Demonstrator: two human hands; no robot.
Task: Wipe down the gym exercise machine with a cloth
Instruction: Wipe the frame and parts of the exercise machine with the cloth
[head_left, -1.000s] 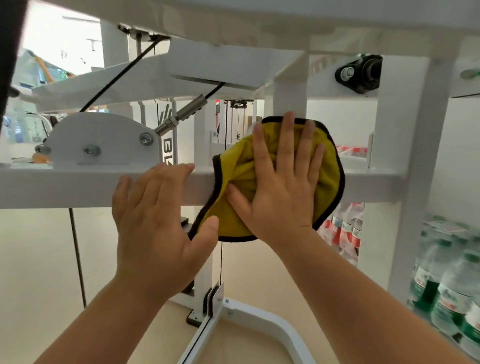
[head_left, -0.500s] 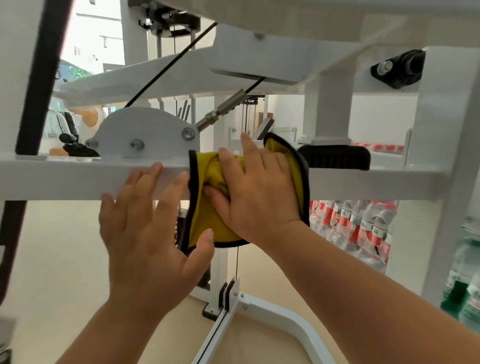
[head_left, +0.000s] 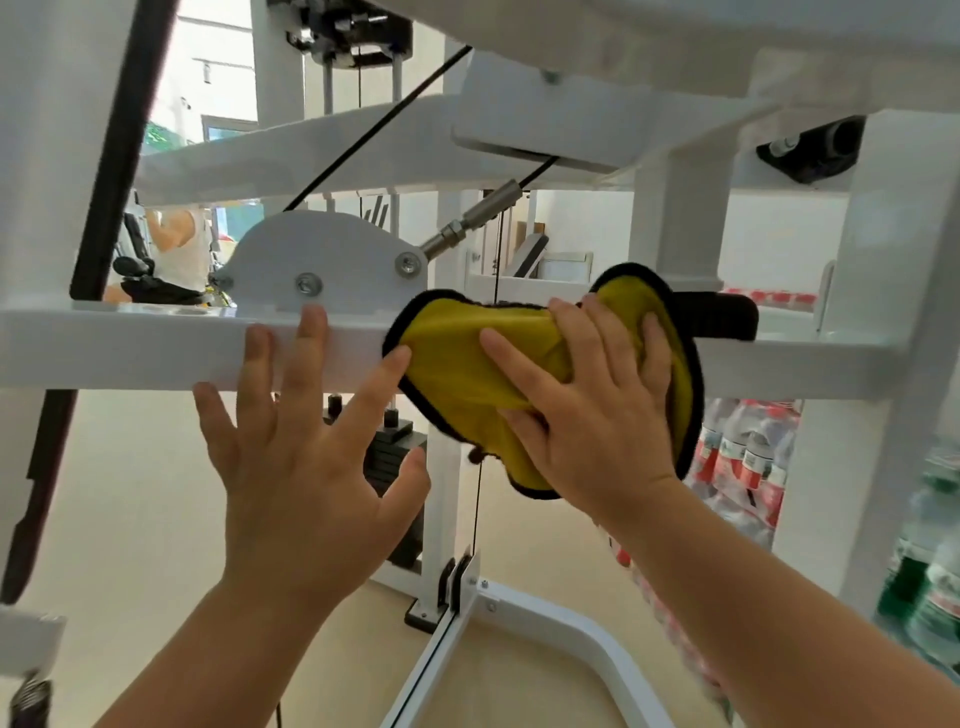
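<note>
1. The yellow cloth (head_left: 467, 374) with a black border sits in the middle of the frame. It is draped over the front face of the machine's white horizontal bar (head_left: 130, 348), and its lower edge hangs below the bar's bottom edge.
2. The right hand (head_left: 587, 415) lies on the cloth with fingers spread, pressing it against the bar. The thumb points toward the left, and the fabric bunches under the fingers.
3. The left hand (head_left: 306, 467), left of centre, is spread and holds nothing. Its longer fingertips rest on the bar's front face. The index tip is right at the cloth's left edge; whether it touches is unclear.
4. Left of that hand, the bar runs bare to the frame's left edge. A white bolted plate (head_left: 322, 260) stands on its top edge, just above the fingertips.
5. A black pad (head_left: 722, 317) lies on top of the bar, just beside the cloth's upper right edge. Past it, bare bar reaches a white post (head_left: 857, 415).
6. A black cable (head_left: 374, 124) and a metal fitting (head_left: 478, 215) slant above the cloth.
7. Below the bar, pale floor (head_left: 130, 519) fills the lower left. A weight stack (head_left: 395, 457) stands behind the left hand, and bottles (head_left: 743, 452) crowd the lower right.
</note>
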